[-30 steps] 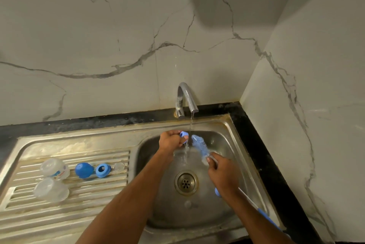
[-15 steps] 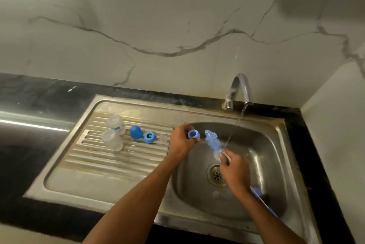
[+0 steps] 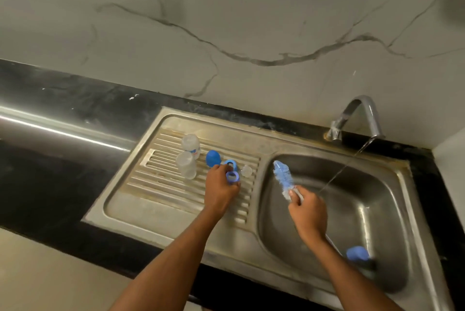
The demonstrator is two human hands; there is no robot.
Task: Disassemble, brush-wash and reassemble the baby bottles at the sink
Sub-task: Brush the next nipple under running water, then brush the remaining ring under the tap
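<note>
Left hand [image 3: 221,191] moved ring [image 3: 232,176] over drainboard [image 3: 176,184]

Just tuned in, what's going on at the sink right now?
A person is washing baby bottle parts. The left hand holds a blue collar ring over the ribbed drainboard, next to another blue ring, a blue cap, a clear nipple and two clear bottles. The right hand grips the bottle brush over the basin, and the tap is running.
</note>
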